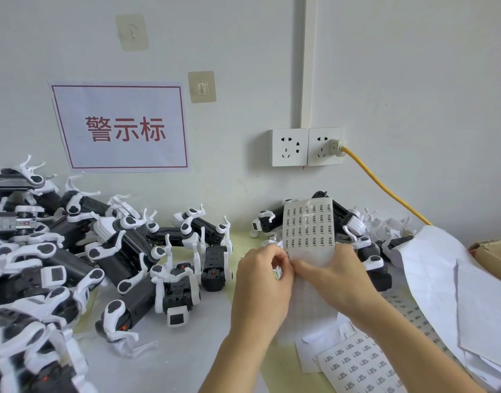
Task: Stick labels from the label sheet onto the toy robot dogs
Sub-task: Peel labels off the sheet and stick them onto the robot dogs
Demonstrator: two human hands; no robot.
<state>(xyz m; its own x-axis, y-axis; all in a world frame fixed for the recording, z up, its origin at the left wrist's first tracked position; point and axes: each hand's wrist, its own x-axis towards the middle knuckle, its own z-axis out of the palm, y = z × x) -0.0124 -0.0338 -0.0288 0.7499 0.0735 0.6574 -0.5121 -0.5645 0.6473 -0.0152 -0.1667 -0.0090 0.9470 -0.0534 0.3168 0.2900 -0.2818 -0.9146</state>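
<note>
Both hands raised: left hand (262, 275), right hand (333, 272) pinch label sheet (307, 225).

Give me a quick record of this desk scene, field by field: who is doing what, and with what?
left hand: grips the label sheet's left edge
right hand: pinches at the sheet beside it
label sheet: held upright, rows of small printed labels
toy robot dogs: piled at left, more behind the sheet
spare sheet: flat on the table
wall socket: yellow cable plugged in
</note>
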